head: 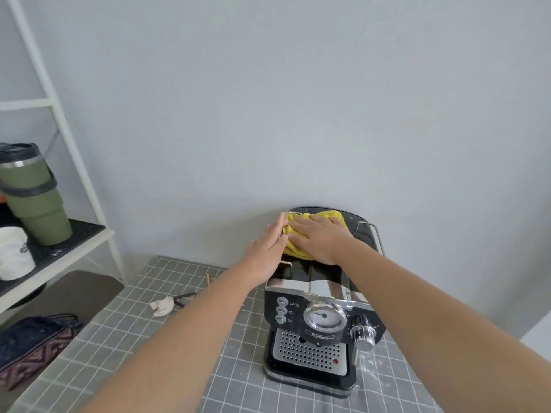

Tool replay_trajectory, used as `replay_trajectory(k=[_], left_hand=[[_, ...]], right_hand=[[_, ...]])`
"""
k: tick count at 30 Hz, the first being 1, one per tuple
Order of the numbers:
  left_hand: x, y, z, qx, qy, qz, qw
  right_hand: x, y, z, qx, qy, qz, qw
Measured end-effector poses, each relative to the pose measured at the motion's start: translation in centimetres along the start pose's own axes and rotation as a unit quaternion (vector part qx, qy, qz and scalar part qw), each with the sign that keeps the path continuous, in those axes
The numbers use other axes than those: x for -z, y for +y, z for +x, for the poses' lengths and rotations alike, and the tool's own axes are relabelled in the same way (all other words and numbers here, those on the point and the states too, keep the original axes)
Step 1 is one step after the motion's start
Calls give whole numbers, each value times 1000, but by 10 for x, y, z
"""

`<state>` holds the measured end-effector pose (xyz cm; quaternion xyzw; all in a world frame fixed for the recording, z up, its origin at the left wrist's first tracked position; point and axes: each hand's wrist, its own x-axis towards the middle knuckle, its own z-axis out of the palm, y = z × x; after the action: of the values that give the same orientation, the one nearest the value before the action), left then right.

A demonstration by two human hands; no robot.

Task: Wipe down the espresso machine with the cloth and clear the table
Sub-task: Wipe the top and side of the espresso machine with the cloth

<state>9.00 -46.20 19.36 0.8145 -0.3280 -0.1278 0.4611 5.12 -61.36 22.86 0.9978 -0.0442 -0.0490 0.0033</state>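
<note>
A black and chrome espresso machine [316,332] stands on the grey tiled table [125,347], close to the wall. A yellow cloth [293,248] lies on the machine's top. My right hand [320,238] presses flat on the cloth, fingers spread. My left hand [268,251] rests flat against the machine's upper left side, fingers straight, holding nothing. On the table to the left lie a crumpled white tissue [162,305], a dark stick-like scrap [185,297] and a thin yellow stick [208,278].
A white shelf frame [74,150] stands at the left with a green tumbler [35,198] and a white cup [13,253] on a black mat. A patterned pouch [32,350] lies below. White powder specks [368,368] dot the table right of the machine.
</note>
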Motion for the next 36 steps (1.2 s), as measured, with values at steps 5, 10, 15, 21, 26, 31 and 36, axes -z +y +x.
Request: replay_trajectory(k=[5, 10, 15, 21, 26, 31, 36], left_hand=[[6, -4, 4, 1, -34, 69, 997], [25, -4, 8, -23, -72, 217, 973], [33, -2, -21, -48, -60, 218, 973], [29, -5, -44, -36, -33, 164, 985], [27, -10, -59, -113, -36, 179, 977], [32, -13, -58, -139, -27, 203, 969], [28, -17, -62, -147, -19, 212, 966]], right_hand=[[1, -8, -11, -1, -21, -7, 1000], [-3, -16, -34, 20, -18, 4, 1000], [0, -18, -22, -9, -30, 6, 999], [3, -26, 7, -90, -12, -8, 996], [3, -26, 3, -69, -26, -20, 997], [9, -15, -35, 47, -61, 103, 992], [8, -6, -41, 54, -57, 129, 988]])
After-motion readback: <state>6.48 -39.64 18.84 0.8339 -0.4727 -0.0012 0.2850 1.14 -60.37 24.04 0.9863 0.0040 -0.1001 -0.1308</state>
